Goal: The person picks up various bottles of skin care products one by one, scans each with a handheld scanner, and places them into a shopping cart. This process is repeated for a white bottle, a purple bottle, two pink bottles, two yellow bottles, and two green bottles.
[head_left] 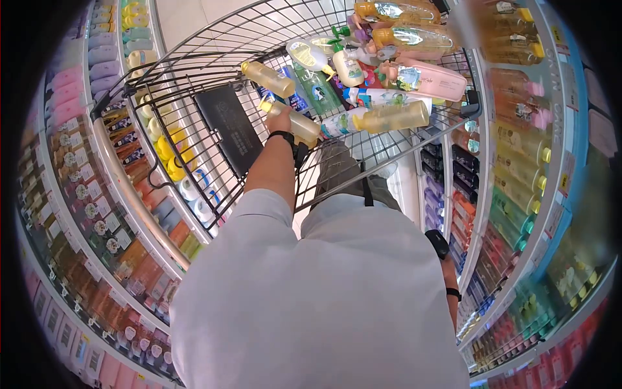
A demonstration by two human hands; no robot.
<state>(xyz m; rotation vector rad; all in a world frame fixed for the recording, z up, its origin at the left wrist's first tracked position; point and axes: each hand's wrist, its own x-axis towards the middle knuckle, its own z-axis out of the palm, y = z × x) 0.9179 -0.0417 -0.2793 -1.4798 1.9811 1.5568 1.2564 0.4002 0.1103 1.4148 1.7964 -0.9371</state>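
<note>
bottle labels [395, 117] blurred, nothing seemingly legible

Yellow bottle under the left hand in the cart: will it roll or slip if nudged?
The yellow bottle lies on its side on the cart wire, so it probably rolls easily. It looks like smooth plastic, likely slippery. The left hand rests on it.

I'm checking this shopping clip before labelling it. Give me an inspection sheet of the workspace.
Surface: wire shopping cart, basket part filled.
Job's things: pale yellow bottle held in the left hand over the cart.
Clutter: more yellow bottles, a green bottle, a pink bottle, spray bottles in the cart.
Hands: left hand shut on the bottle; right hand out of sight, only the forearm shows low at the side.
Cables: nothing seen.
Surroundings: stocked shelves on both sides of the aisle.
</note>
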